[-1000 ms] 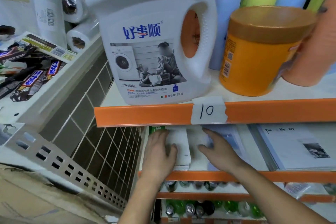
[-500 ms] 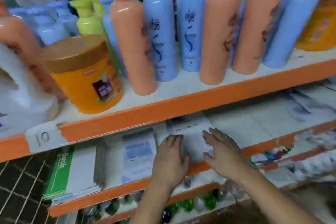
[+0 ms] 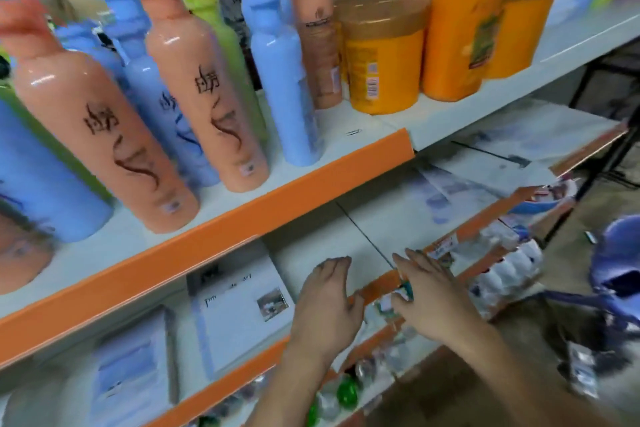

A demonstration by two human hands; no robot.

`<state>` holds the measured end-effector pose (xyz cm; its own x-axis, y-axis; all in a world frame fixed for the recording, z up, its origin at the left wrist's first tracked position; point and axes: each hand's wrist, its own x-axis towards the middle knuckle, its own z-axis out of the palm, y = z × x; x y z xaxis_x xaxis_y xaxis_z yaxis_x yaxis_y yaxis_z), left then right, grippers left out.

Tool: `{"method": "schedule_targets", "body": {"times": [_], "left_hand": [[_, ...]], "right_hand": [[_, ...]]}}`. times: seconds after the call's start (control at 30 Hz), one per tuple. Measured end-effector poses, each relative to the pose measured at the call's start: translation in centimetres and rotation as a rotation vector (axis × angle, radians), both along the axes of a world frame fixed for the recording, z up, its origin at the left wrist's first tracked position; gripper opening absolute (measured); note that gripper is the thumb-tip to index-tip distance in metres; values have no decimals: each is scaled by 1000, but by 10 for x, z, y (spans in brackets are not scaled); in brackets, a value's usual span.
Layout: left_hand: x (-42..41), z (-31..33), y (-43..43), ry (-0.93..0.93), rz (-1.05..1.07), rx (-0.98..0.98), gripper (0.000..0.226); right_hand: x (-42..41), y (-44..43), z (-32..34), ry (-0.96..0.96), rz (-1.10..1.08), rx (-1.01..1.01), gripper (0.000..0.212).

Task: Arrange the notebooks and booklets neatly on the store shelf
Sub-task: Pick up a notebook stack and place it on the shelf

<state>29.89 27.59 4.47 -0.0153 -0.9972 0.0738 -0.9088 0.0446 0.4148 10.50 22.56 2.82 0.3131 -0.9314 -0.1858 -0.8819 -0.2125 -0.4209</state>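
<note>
Ok so both hands are down on the middle shelf [image 3: 311, 250], right at its front edge, and neither one is holding anything. My left hand [image 3: 327, 305] lies flat with the fingers straight and together. My right hand [image 3: 433, 298] is the same, fingers spread a little over the orange front lip. There's a bit of something teal by my right thumb, but I can't tell what it is, and I don't think I'm gripping it.

The patch of shelf under my palms has no booklets on it, so what matters is where the nearest ones are. The white booklet [image 3: 239, 308] with the small photo on its cover is just beside my left hand, towards the left end of the shelf. Its long side runs from the front edge to the back. A blue-covered booklet [image 3: 128, 371] lies further left again.

The other way, towards the right end and further back, there are more booklets [image 3: 446, 191], too blurry to count. They're well apart from my right hand, though that's the closer hand. I reckon those are next: reach right and deeper, then square them to the front edge.
</note>
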Motion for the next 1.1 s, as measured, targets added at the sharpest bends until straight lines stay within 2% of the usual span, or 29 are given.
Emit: {"method": "schedule_targets", "body": {"times": [0.43, 0.63, 0.83, 1.0, 1.1], "left_hand": [[-54, -23, -110, 45, -92, 29, 59], [-103, -31, -160, 37, -45, 48, 61], [-195, -45, -223, 56, 105, 37, 56], [-252, -69, -254, 51, 181, 135, 67], [-276, -86, -263, 44, 218, 218, 86]], "right_hand": [[-46, -97, 0, 87, -57, -20, 72], [-93, -165, -6, 131, 13, -38, 72], [-172, -250, -14, 174, 158, -55, 74], [-233, -301, -30, 195, 193, 23, 72], [-255, -321, -46, 197, 207, 48, 74]]}}
